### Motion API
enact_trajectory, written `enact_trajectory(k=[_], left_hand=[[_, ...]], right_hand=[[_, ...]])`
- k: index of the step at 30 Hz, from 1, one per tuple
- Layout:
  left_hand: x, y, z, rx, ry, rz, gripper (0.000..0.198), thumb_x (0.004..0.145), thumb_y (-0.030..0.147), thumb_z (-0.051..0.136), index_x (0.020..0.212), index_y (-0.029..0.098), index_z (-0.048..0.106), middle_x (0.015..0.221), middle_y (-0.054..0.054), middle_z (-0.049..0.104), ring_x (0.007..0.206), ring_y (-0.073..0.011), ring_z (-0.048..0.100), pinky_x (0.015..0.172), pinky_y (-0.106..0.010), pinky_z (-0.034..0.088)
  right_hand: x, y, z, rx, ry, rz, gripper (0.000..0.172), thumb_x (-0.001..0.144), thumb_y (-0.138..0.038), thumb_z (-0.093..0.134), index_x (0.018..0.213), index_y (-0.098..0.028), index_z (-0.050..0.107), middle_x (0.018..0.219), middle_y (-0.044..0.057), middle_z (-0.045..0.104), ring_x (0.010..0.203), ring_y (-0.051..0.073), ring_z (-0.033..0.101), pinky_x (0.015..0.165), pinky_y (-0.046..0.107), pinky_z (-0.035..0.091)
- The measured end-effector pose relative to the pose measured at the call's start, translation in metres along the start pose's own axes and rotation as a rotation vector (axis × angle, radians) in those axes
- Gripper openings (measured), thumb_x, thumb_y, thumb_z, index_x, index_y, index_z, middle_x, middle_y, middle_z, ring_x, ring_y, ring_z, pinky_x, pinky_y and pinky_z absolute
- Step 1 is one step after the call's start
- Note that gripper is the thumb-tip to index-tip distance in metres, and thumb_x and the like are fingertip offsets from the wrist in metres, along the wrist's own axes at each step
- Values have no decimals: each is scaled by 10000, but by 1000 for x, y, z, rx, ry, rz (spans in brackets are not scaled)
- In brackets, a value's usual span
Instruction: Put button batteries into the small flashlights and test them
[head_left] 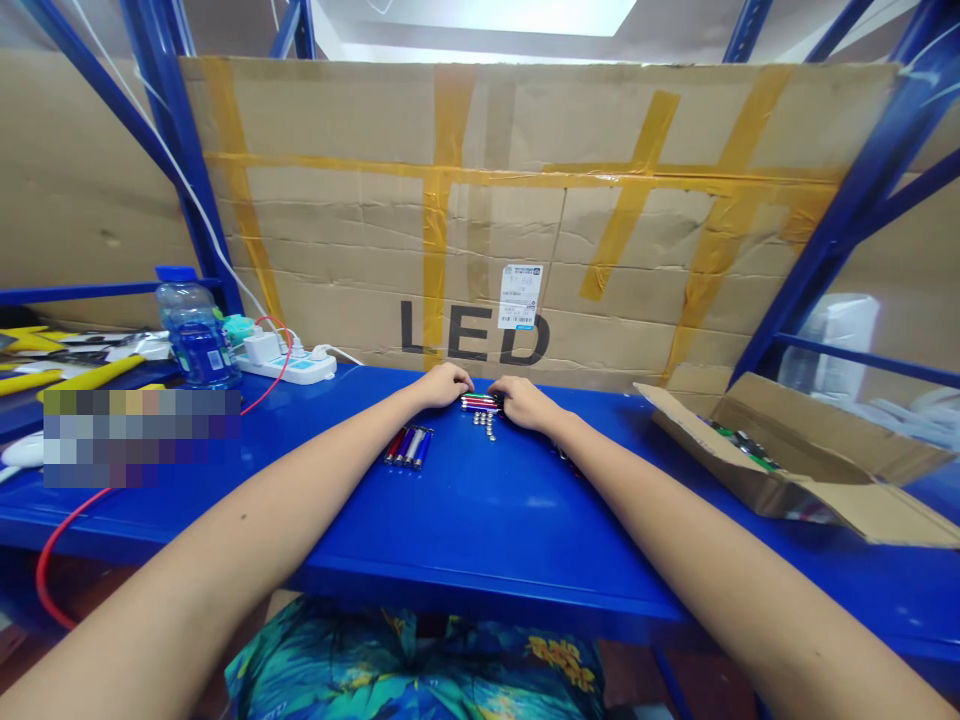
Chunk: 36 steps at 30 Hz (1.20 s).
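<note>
A small row of slim coloured metal tubes (481, 402), green, red and purple among them, lies on the blue table between my two hands. My left hand (444, 386) has its fingers curled down at the row's left end. At the right end, my right hand (523, 402) is closed, its thumb and fingers against the tubes. Its fingertips are partly hidden. Several small round silver pieces (484, 422) lie just in front of the row. Nearer the left forearm is a second group of tubes (409, 447), red, silver and blue, side by side.
An opened cardboard box (780, 450) with green and dark items inside stands at the right. Dark small items show partly beside my right forearm. At left are a blue-capped bottle (195, 330), a white power strip (292, 366) and a red cable (56, 560). Taped cardboard (360, 250) stands behind.
</note>
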<state>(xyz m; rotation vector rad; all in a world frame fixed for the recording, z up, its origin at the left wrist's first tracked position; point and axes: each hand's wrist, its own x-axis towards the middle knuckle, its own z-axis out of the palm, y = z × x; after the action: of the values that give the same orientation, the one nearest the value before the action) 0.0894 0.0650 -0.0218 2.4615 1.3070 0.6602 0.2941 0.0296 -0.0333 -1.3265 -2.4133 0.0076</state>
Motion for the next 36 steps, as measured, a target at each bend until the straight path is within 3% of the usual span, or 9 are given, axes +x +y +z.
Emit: enact_trajectory(k=[6,11,14,17,20,24,28,32,36], left_hand=[[-2,4,-2,-5,-4,15,265,851,217,503,948,171,746,1040,-50,738,988,-200,639,900,-279,468],[-14,8,-28,49,12,113,230,828,265,528,899,169,725,954,-53,734,893,-192,634,799,-269,450],[-25,9,-49,102,-135,102,176,781,252,555,812,173,710,801,-22,717,741,-156,612,690,-242,423],[-33,10,-58,128,-184,66,162,756,267,579,794,171,704,764,-13,705,696,-144,600,637,-228,401],[-33,11,-52,169,-133,63,184,765,231,559,848,176,714,859,-33,725,768,-158,623,674,-229,412],[-31,9,-35,214,-82,48,196,762,204,571,876,179,728,898,-66,729,820,-184,635,710,-244,423],[-30,6,-28,232,-118,49,159,756,197,581,806,183,731,805,-60,722,736,-180,625,685,-250,424],[-29,6,-26,225,-132,46,136,750,199,598,774,190,731,771,-46,717,727,-171,620,670,-239,417],[-30,8,-25,235,-125,51,142,753,184,596,778,188,736,771,-52,715,701,-173,611,656,-249,414]], right_hand=[[1,-1,-5,-26,15,-3,498,750,31,442,1177,-101,663,1194,138,670,1114,234,585,956,305,419],[-10,-15,-23,-28,97,-40,424,748,31,449,1057,-124,694,1084,113,702,1001,204,608,874,280,440],[-18,-34,-34,-19,82,-153,345,793,-11,448,961,-158,710,968,73,724,901,182,622,809,258,442],[-18,-46,-38,-19,110,-153,323,830,-40,435,945,-161,712,977,75,723,908,180,626,800,253,434],[-16,-38,-38,-75,86,6,297,810,-47,470,963,-154,703,991,97,722,910,204,634,755,258,430],[-18,-10,-38,-142,-42,202,306,747,-9,522,962,-121,710,991,129,726,897,226,645,727,260,428],[-20,3,-36,-123,-71,151,253,785,-43,543,906,-147,740,972,99,731,901,207,642,753,245,433],[-16,-5,-31,-109,-56,46,249,826,-103,547,930,-182,759,987,83,723,910,205,636,783,254,438],[-15,-10,-27,-126,-66,44,268,834,-99,530,932,-177,767,1007,100,721,923,213,637,814,266,440]])
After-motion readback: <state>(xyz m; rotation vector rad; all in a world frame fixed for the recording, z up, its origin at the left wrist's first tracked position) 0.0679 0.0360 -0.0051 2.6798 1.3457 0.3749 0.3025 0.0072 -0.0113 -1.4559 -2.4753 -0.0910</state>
